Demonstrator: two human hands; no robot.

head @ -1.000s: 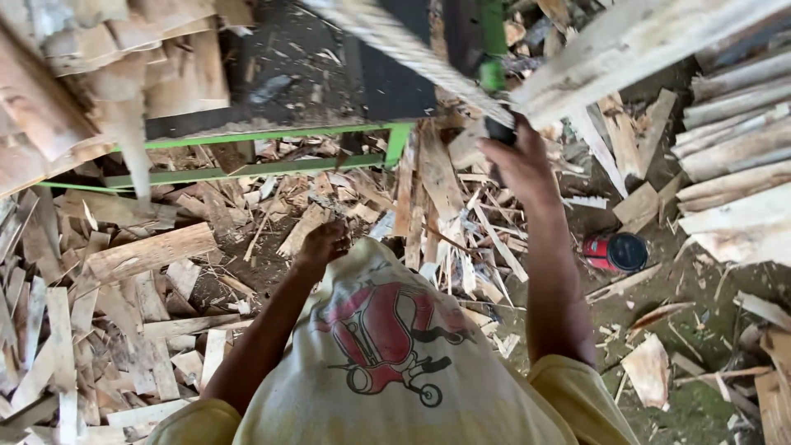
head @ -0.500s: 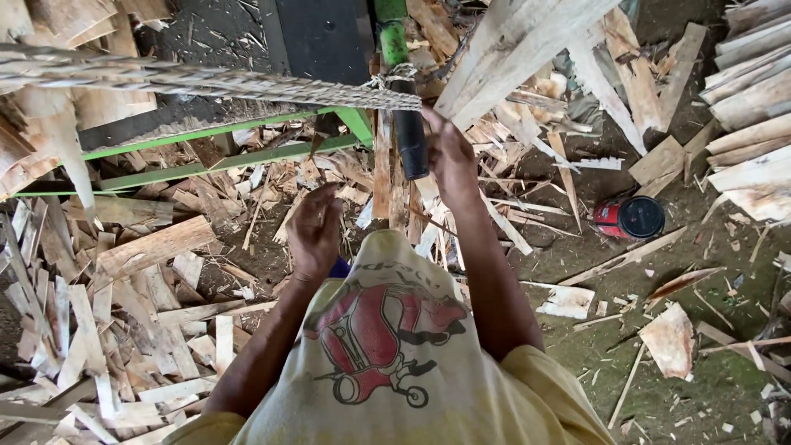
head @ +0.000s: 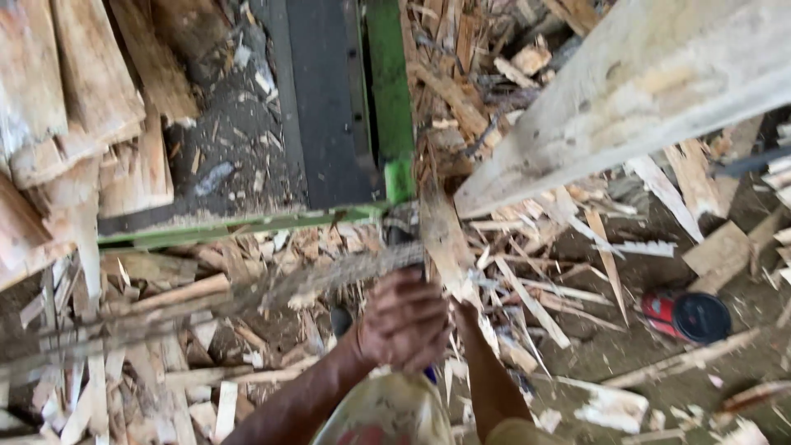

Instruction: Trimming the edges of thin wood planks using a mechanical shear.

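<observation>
My left hand (head: 404, 321) is a closed fist at the near end of a long grey rope-like strip (head: 247, 297). The strip runs blurred to the left, across the wood scraps. My right hand (head: 467, 316) is tucked right behind the left one; only its wrist and forearm show, and its fingers are hidden. A pale wooden slat (head: 445, 239) stands just above both hands. Beyond the slat is the green metal frame (head: 392, 99) of a machine with a black panel (head: 321, 107).
A big pale plank (head: 643, 91) crosses the upper right. Stacked boards (head: 74, 107) fill the upper left. Splintered offcuts (head: 535, 305) cover the dirt floor. A red and black container (head: 688, 316) lies at the right. My pale printed shirt (head: 387, 412) fills the bottom middle.
The view has moved in closer. The grey strip has dropped from above the hands to hand level. My two hands, apart before, have come together at its near end.
</observation>
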